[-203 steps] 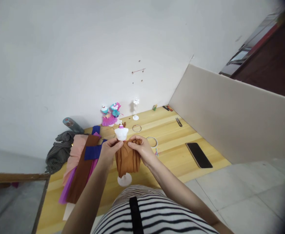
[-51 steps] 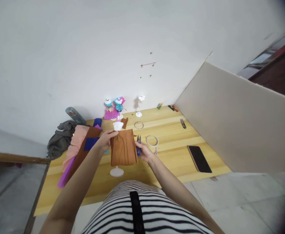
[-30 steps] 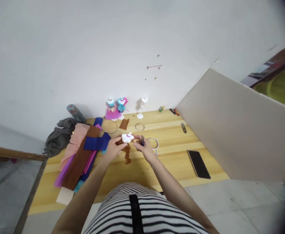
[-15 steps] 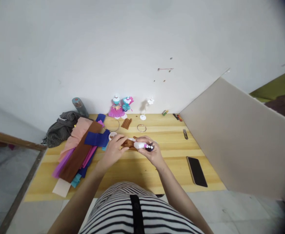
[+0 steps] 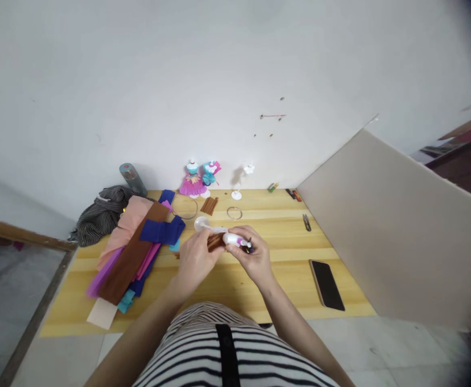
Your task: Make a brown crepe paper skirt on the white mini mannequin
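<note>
A small white mannequin [image 5: 232,238] lies on its side above the table, its purple-marked top end pointing right. My right hand [image 5: 257,259] is closed around that end. Something dark shows by the fingers there, too small to name. From the body, a white stem runs left to a round stand base [image 5: 201,223]. Pleated brown crepe paper [image 5: 215,242] is gathered against the lower body, and my left hand [image 5: 196,257] is closed on it. The left fingertips are partly hidden behind the paper.
Crepe paper strips [image 5: 128,258] pile up at left, beside striped cloth [image 5: 102,215] and a bottle [image 5: 133,178]. Two dressed mannequins [image 5: 193,184] and a bare one [image 5: 237,187] stand at the wall. Wire coils [image 5: 234,213], snips [image 5: 307,222] and a phone [image 5: 326,285] lie on the table.
My left hand has shifted right and turned, its fingers now gathering the brown paper closer to the mannequin body. The white stem and round base have come into clearer view.
</note>
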Motion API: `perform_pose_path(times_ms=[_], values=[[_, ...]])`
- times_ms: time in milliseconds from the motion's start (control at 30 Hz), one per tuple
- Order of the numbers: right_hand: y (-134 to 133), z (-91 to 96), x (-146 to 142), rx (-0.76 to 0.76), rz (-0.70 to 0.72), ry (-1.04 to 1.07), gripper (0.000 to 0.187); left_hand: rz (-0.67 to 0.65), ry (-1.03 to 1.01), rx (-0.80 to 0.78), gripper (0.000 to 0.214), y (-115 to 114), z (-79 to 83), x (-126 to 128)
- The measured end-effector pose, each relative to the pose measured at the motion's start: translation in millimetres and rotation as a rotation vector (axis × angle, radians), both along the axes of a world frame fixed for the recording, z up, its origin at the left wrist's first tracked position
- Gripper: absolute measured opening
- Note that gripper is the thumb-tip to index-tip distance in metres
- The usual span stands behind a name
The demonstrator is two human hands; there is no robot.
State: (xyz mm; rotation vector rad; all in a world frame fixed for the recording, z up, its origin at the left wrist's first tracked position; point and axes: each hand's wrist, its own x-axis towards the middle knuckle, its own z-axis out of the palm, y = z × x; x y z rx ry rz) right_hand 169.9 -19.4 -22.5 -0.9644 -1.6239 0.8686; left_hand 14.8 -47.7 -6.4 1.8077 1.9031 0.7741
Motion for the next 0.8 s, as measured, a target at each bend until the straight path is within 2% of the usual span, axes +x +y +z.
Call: perform_pose_path(times_ms=[67, 167, 267, 367, 533, 667, 800], values=[[0.9, -1.0, -2.4, -0.045, -0.044, 0.026, 0.019, -0.014, 0.08, -0.062, 0.017, 3.1, 1.1, 2.6], [3.0, -2.9, -6.8, -0.171, -0.119, 0.081, 0.02, -0.07, 0.152, -0.069, 0.018, 6.1, -2.8, 3.7], [5.5, -5.6, -12.7, -0.316, -0.188, 0.144, 0.024, -0.065, 0.159, -0.047, 0.018, 5.9, -10.5, 4.3], [8.3, -8.5, -19.5, -0.394, -0.236, 0.171, 0.029, -0.033, 0.138, -0.066, 0.017, 4.0, -16.6, 5.1], [9.3, -12.8, -29.4, -0.433, -0.277, 0.168, 0.031, 0.026, 0.042, -0.11, 0.02, 3.0, -20.7, 6.0], [6.7, -17.9, -32.7, -0.371, -0.23, 0.114, 0.026, 0.086, -0.065, -0.132, 0.023, 7.4, -25.8, 4.7], [5.4, -22.1, -33.0, -0.316, -0.193, 0.052, 0.022, 0.043, -0.156, -0.179, 0.026, 13.3, -34.4, 3.3]])
